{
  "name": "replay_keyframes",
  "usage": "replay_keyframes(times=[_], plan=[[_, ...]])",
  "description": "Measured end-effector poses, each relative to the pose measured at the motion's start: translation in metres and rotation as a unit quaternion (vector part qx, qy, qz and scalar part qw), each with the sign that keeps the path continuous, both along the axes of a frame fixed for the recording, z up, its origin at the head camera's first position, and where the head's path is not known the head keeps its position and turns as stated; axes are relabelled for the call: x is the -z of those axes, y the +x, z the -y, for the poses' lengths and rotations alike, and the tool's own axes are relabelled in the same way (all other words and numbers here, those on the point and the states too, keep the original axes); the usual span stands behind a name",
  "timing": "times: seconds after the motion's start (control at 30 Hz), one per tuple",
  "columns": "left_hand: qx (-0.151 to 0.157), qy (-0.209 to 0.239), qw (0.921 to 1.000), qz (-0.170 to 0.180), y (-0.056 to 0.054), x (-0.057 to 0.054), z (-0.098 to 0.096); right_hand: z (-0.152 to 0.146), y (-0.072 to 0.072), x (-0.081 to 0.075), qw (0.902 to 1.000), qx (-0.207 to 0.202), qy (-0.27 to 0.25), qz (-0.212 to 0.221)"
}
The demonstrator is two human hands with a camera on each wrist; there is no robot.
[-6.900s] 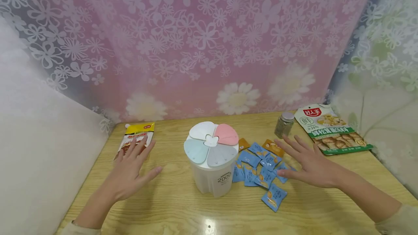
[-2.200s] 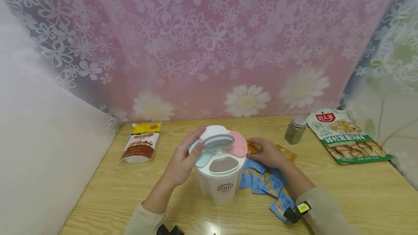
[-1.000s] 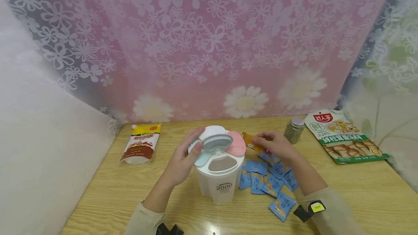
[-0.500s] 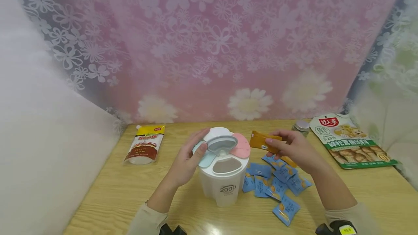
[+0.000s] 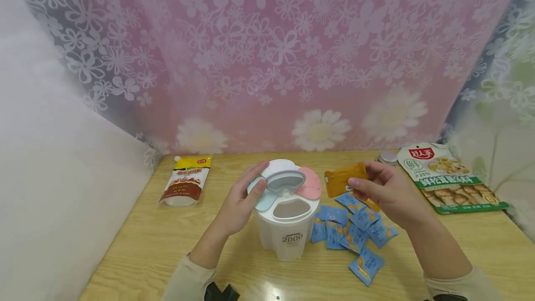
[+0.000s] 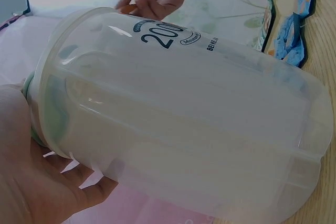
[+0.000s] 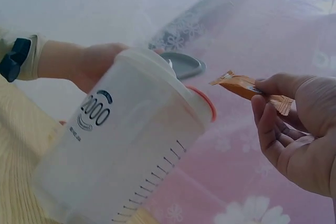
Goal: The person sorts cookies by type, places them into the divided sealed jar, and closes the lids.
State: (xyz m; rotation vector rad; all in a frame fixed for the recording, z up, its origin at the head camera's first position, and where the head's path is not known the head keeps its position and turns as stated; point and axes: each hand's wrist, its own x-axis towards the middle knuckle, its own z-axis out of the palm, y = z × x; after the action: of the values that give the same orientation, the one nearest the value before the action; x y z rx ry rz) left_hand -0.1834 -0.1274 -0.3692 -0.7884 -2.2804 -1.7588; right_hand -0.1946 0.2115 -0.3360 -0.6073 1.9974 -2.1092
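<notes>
A translucent food storage container (image 5: 288, 240) marked 2000 stands upright on the table, its round lid split into white, pink, pale blue and grey flaps. The grey flap (image 5: 286, 181) is raised over a compartment opening (image 5: 291, 209). My left hand (image 5: 237, 204) grips the lid's left side, thumb on top and fingers round the far side, which the left wrist view shows. Right of the lid, my right hand (image 5: 394, 196) pinches an orange snack packet (image 5: 339, 181) in the air. The right wrist view shows this orange packet (image 7: 239, 85) between thumb and fingers.
Several blue snack packets (image 5: 355, 238) lie right of the container, with another orange packet (image 5: 372, 204) behind them. A spouted pouch (image 5: 185, 182) lies back left. A capped jar (image 5: 387, 158) and a mushroom bag (image 5: 449, 178) are back right.
Both hands were spread above the table and the grey flap lay closed. Since then, the flap was raised, the left hand took the lid, and the right hand lifted the orange packet, moving rightward.
</notes>
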Motion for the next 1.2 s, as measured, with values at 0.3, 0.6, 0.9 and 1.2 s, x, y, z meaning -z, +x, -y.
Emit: replay_keyframes(times=[0.3,0.6,0.9,1.2], plan=[[0.006,-0.001,1.0000,0.006,-0.001,-0.001,0.000,0.025,0.012,-0.010,0.9961,-0.030,-0.071,-0.043],[-0.004,-0.003,1.0000,0.002,-0.001,-0.001,0.001,0.052,0.022,-0.019,0.9949,-0.022,0.007,-0.099],[-0.002,-0.004,1.0000,-0.007,-0.001,0.000,0.000,0.061,0.020,-0.013,0.9820,-0.092,0.057,-0.155],[0.006,0.004,1.0000,-0.001,-0.001,-0.001,0.001,0.066,0.018,-0.011,0.9830,-0.091,0.072,-0.142]])
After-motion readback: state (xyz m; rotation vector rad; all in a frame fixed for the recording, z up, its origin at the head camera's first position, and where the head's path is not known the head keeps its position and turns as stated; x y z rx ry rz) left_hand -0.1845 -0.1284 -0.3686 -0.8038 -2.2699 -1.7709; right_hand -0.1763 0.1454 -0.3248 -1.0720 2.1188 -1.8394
